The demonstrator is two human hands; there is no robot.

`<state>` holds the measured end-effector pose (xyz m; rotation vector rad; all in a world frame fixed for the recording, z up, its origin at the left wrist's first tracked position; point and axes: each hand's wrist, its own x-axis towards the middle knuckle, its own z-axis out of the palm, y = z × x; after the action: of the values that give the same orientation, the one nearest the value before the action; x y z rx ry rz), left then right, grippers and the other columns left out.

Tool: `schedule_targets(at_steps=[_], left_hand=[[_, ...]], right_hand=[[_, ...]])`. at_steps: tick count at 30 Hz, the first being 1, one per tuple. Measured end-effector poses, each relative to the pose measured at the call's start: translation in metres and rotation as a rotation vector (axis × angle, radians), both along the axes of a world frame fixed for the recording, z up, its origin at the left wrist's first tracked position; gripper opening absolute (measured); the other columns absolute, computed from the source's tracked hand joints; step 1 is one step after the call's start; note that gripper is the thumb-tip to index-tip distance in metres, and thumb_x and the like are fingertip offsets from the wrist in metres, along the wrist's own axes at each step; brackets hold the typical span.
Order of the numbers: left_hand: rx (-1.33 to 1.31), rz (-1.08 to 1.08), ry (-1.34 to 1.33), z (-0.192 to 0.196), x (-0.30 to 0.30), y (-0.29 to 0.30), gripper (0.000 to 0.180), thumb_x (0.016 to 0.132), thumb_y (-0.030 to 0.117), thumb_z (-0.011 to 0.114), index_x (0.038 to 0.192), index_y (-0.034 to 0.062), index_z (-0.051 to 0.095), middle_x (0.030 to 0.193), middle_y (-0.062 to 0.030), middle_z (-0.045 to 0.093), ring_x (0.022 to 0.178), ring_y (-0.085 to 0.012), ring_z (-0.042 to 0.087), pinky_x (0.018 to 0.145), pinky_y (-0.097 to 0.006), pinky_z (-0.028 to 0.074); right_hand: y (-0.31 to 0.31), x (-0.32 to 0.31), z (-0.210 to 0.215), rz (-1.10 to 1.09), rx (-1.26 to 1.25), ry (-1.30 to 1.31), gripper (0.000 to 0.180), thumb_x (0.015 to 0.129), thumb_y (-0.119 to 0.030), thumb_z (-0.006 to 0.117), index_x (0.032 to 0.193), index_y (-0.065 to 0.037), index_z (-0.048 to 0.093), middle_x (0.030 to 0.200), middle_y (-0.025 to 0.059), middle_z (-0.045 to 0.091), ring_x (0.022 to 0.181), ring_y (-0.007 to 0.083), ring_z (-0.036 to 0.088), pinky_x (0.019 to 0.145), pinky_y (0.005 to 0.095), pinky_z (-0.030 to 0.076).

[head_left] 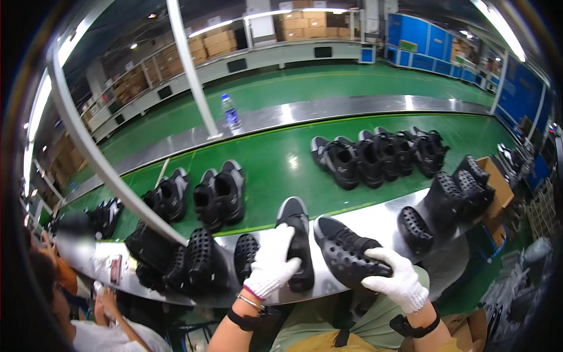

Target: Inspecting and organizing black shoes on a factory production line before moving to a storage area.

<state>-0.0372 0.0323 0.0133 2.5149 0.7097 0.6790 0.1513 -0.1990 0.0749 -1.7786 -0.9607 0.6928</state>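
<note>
Closest in, the right hand (394, 277), in a white knit glove, wraps its fingers over the heel end of a black perforated shoe (347, 251) and grips it where it lies on the steel desk (387, 218) edge. Just beside it, the left hand (271, 261), gloved the same, lies curled over a black shoe with a grey heel (297, 234), fingers pressed around its side. The two shoes sit side by side, nearly touching, toes toward the person. To the left on the desk stands a cluster of black perforated moulded pieces (196, 261). Beyond, on the green conveyor belt (275, 158), pairs of black-and-grey shoes (220, 190) rest on the left, and a tight row of black shoes (375, 154) on the right. A water bottle (230, 112) stands upright on the far steel rail.
</note>
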Motion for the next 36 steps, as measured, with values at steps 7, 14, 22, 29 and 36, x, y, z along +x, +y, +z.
schedule_targets(at_steps=[7,14,22,29,36], left_hand=[[0.283,0.070,0.066,0.012,0.028,-0.014,0.028,0.072,0.017,0.072,0.098,0.0100,0.065,0.081,-0.0117,0.062,0.079,-0.0327,0.060,0.072,-0.044,0.048],[0.124,-0.089,-0.126,0.014,0.037,-0.027,0.021,0.078,0.017,0.068,0.097,0.0100,0.068,0.083,-0.0132,0.065,0.080,-0.0338,0.062,0.073,-0.042,0.049],[0.069,-0.106,-0.182,0.011,0.017,-0.011,0.026,0.074,0.005,0.067,0.100,0.0075,0.066,0.086,-0.0128,0.064,0.083,-0.0333,0.062,0.076,-0.042,0.049],[0.163,-0.152,-0.113,0.014,0.023,-0.020,0.026,0.072,0.010,0.069,0.099,0.0089,0.065,0.084,-0.0107,0.062,0.084,-0.0324,0.059,0.076,-0.042,0.048],[0.246,-0.050,-0.178,0.005,0.017,-0.036,0.031,0.071,0.016,0.073,0.100,0.0091,0.065,0.085,-0.0099,0.062,0.080,-0.0306,0.059,0.072,-0.042,0.047]], right_hand=[[0.008,0.010,0.028,0.323,-0.189,-0.033,0.055,0.073,-0.035,0.077,0.118,-0.007,0.063,0.104,0.0136,0.068,0.097,0.0251,0.065,0.090,0.0329,0.049],[0.067,-0.011,0.030,0.452,-0.342,-0.539,0.047,0.080,-0.036,0.063,0.106,0.002,0.055,0.084,0.0205,0.065,0.082,0.0348,0.066,0.072,0.0438,0.052],[0.095,-0.039,-0.006,0.318,-0.217,-0.572,0.058,0.080,-0.047,0.067,0.109,0.001,0.051,0.097,0.0217,0.062,0.091,0.0379,0.064,0.079,0.0435,0.052],[0.122,-0.033,-0.050,0.153,-0.283,-0.686,0.052,0.076,-0.041,0.073,0.107,-0.005,0.051,0.096,0.0187,0.062,0.088,0.0374,0.065,0.075,0.0444,0.052],[0.115,-0.029,-0.051,0.140,-0.210,-0.643,0.041,0.077,-0.029,0.066,0.110,-0.007,0.053,0.097,0.0193,0.062,0.089,0.0367,0.065,0.076,0.0448,0.052]])
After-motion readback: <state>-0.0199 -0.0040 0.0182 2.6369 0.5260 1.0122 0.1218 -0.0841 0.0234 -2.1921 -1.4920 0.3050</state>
